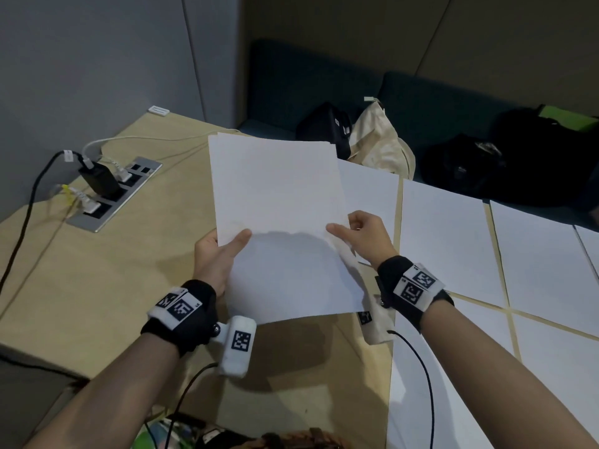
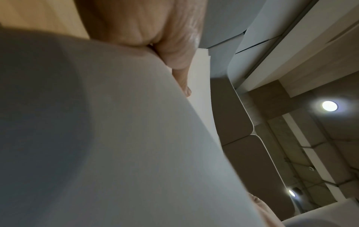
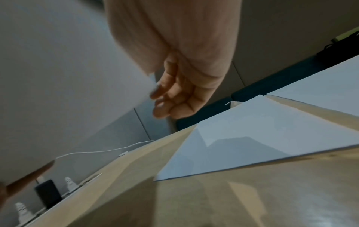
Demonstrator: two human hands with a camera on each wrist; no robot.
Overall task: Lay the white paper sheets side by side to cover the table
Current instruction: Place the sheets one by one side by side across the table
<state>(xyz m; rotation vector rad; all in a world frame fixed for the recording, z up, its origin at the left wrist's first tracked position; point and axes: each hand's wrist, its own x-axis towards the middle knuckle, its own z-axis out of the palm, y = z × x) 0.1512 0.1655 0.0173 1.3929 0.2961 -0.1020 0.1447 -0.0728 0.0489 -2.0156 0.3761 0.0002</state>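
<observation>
I hold a stack of white paper sheets (image 1: 278, 222) up above the wooden table (image 1: 129, 264). My left hand (image 1: 220, 254) grips the stack's left edge, thumb on top and fingers hidden underneath. My right hand (image 1: 363, 234) pinches the right edge of the top sheet, thumb on its face. In the left wrist view the stack (image 2: 116, 138) fills the frame with the thumb (image 2: 178, 64) lying on it. In the right wrist view the fingers (image 3: 170, 95) curl behind the paper (image 3: 68, 84). Several white sheets (image 1: 447, 241) lie side by side on the table's right part.
A power socket strip (image 1: 113, 196) with a black charger (image 1: 99, 181) and cables sits in the table at the left. Bags (image 1: 382, 140) and dark items (image 1: 486, 163) rest on the teal bench behind. Bare wood shows at left and below the stack.
</observation>
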